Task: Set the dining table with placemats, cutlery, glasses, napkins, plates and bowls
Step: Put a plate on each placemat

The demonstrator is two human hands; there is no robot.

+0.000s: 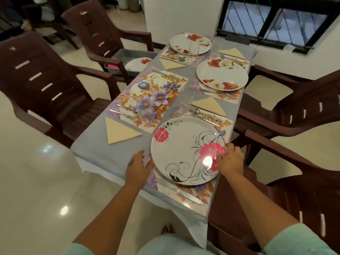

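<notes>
A white plate with pink flowers (182, 150) lies on the near right placemat (198, 192). My left hand (138, 168) touches its left rim with relaxed fingers. My right hand (230, 158) grips its right rim. A knife (184, 193) lies on the mat's near edge; a fork and spoon (200, 114) lie past the plate. The near left floral placemat (152, 96) holds cutlery and a clear glass (145, 113) but no plate. Two red-flowered plates (221, 74) (190, 44) sit on the far mats. Folded cream napkins (119, 130) (209, 105) lie beside the mats.
Brown plastic chairs (47, 80) (298, 111) stand on both sides of the table. A grey tray (128, 57) on the far left chair holds another red-flowered plate (138, 63). A clear glass (185, 97) stands mid-table. A barred window is at the back right.
</notes>
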